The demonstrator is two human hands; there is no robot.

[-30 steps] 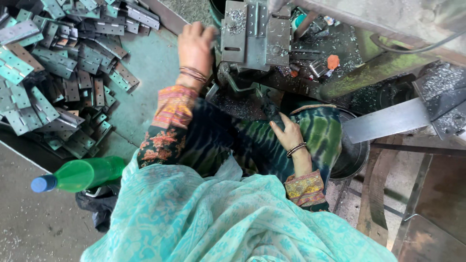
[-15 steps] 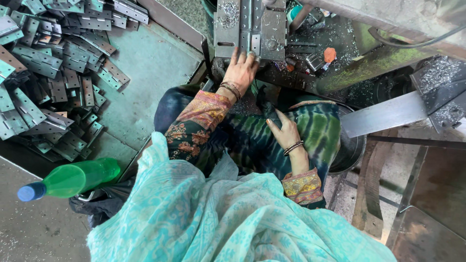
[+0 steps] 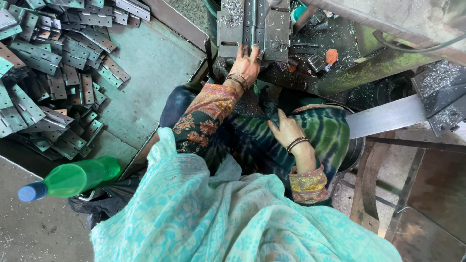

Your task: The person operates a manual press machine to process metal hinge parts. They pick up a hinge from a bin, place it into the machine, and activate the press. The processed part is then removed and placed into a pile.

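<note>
**Left hand at the press block, right hand resting on the lap**

The left hand [image 3: 248,62] lay stretched forward, its fingers spread and laid flat against the lower edge of the grey steel machine block [image 3: 233,24], fingertips touching a narrow grey metal strip [image 3: 253,22] that ran up the block's middle. The fingers looked open and pressing, not closed round anything; whether the thumb pinched the strip could not be told. The right hand [image 3: 286,132] rested loosely open on the green tie-dyed cloth [image 3: 325,131] over the lap, holding nothing.

Well to the left of the left fingers lay a heap of grey-green metal hinge plates [image 3: 53,73] on a green steel tray [image 3: 145,63]. A green plastic bottle with a blue cap [image 3: 73,178] lay nearer the body. Metal swarf [image 3: 340,39] was scattered just right of the block.

By the look of it, the step in hand was seating the strip in the block. The next move would seem to call for a firm, square push along the groove, fingers kept clear of the tooling.
</note>
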